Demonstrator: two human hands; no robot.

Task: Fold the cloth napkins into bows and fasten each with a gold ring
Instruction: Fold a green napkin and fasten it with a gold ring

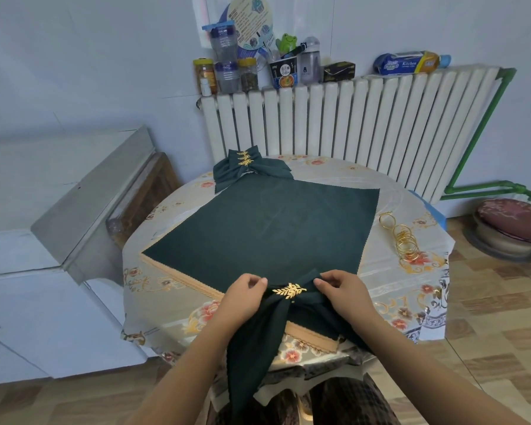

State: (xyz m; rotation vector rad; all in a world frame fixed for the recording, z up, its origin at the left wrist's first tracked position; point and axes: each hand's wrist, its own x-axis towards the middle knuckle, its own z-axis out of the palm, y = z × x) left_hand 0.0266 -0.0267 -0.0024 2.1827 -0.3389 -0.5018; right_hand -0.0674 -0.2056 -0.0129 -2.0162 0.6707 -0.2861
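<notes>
At six o'clock on the round worktop (380,305), which wears a flowered cover, both hands work on a dark green napkin (270,320) gathered into a bow. A gold ring (289,291) with a leaf spray clasps its middle. The left hand (242,297) has its grip clamped on the bow's left loop, thumb and fingertips pinched together just beside the ring. The right hand (344,291) pinches the right loop the same way, thumb tip close to the ring's other side. The bow's tails hang off the near edge of the worktop, the longer one falling toward the person's lap.

Under and beyond the bow, a flat green napkin (267,222) lies spread over the centre, set corner-on like a diamond. Tan cloth (181,279) shows from under its edge at eight o'clock; how many layers lie there is hard to tell.

At twelve o'clock sit the finished bows (249,170), stacked, with at least two gold leaf rings showing; the exact count of bows is unclear. At three o'clock a row of spare gold rings (403,239) lies on the cover, well apart from the hands.

Behind the worktop stands a white radiator (365,124) with jars and bottles (227,69) along its top.
</notes>
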